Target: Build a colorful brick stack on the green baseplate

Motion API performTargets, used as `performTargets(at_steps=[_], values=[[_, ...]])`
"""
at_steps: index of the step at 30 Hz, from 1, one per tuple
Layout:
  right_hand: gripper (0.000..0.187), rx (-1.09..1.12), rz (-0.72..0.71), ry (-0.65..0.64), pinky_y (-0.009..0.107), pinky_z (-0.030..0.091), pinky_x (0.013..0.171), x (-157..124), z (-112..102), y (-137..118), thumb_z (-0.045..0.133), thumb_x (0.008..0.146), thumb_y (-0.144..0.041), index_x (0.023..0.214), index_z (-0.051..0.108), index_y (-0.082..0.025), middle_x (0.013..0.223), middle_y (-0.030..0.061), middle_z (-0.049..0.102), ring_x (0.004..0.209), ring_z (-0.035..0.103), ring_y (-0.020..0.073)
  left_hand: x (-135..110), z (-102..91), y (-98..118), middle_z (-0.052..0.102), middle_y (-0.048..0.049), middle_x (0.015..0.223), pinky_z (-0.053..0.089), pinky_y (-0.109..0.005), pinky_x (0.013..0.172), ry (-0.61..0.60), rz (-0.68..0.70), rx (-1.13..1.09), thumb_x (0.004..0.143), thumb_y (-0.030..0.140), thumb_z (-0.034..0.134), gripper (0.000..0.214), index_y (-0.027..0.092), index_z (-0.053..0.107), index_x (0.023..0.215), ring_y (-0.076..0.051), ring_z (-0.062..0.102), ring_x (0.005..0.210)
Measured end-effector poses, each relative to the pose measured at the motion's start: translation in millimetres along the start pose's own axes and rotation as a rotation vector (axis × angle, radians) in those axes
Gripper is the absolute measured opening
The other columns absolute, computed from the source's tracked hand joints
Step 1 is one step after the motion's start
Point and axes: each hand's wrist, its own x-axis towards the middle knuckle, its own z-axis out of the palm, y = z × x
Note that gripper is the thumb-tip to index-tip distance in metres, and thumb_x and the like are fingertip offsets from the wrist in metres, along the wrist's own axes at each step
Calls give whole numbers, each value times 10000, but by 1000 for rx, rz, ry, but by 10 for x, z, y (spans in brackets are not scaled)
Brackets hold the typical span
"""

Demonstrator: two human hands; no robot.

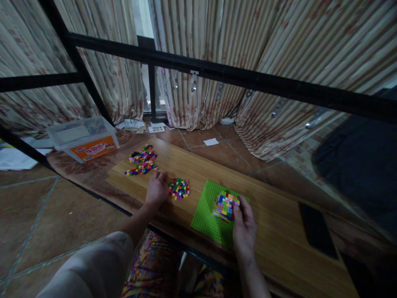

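Note:
A block built of small multicoloured toy bricks point(226, 205) stands on a green studded baseplate point(203, 207). My right hand point(245, 221) is at its right side, with thumb and fingers closed on the block's upper right corner. To the left, a loose round pile of small coloured bricks point(179, 188) lies on the wooden board. Right beside that pile is my left hand point(157, 188), its fingers curled downward. Whatever its fingertips hold, if anything, is hidden. Behind it lies a second, longer heap of mixed bricks point(142, 160).
A clear plastic tub point(83, 138) with an orange label stands at the far left. Toward the right end of the wooden board point(273, 223) lies a dark flat phone-like object point(318, 229). A black metal frame bar point(211, 70) crosses in front of striped curtains point(198, 25).

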Motion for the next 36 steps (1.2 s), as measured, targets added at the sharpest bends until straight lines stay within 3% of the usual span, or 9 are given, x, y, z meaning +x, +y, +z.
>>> performTargets(at_steps=[7,13,18,23,27,30,31,33,36], values=[[1031,-143,-100,-269,483,336,1092,-23,-190,138,781,649,-427,1492,215,-249,1519,120,322,1334,406,271,13,29,-14,589,-97,965,472,-365,884,4,-5,-1,793,93,422,299,180,648,967,-234,566,955],[974,-199,-23,-412,450,460,991,192,-264,117,768,668,-444,1477,267,-234,1320,117,573,1107,616,240,7,28,-3,588,-104,979,465,-374,898,-1,-11,0,782,77,427,298,174,645,960,-245,553,979],[992,-184,-9,-469,453,482,958,301,-335,189,804,621,-433,1458,308,-241,1299,118,590,1077,631,247,-9,37,14,585,-108,976,471,-374,890,-2,-14,-35,783,60,415,318,167,647,972,-236,554,960],[1010,-207,-14,-454,478,472,954,339,-382,272,806,613,-448,1461,297,-239,1296,126,585,1071,624,263,-22,43,29,585,-118,990,470,-383,897,-24,-32,-53,784,58,424,325,160,653,991,-238,550,971],[1046,-322,-143,-212,492,462,943,161,-421,59,830,569,-461,1455,317,-246,1428,151,448,1176,538,313,-30,28,49,582,-111,982,469,-382,891,-37,-47,-56,771,51,443,313,167,646,980,-233,549,950],[769,-273,-216,35,436,488,899,-126,-319,-185,734,713,-459,1386,433,-240,1286,123,574,1059,603,264,-36,9,71,578,-104,974,466,-373,889,-50,-44,-61,765,43,452,303,172,639,965,-227,547,947],[594,-280,-237,4,418,492,891,-228,-243,-250,677,775,-452,1305,524,-230,1196,108,627,1008,623,244,-37,4,76,578,-104,971,464,-372,891,-53,-42,-63,761,40,454,301,171,637,961,-226,545,952],[357,-349,-314,-205,387,494,880,-397,-37,-332,623,820,-432,1114,652,-231,1109,81,668,941,639,218,-37,-3,83,578,-106,970,462,-374,895,-55,-38,-66,752,34,456,300,167,635,953,-227,541,959],[258,-393,-386,-371,356,507,828,-487,340,-317,514,889,-364,1035,672,-221,1028,72,680,912,633,201,-37,-4,82,582,-104,973,461,-373,894,-53,-37,-67,743,24,451,306,168,631,944,-222,540,951]])
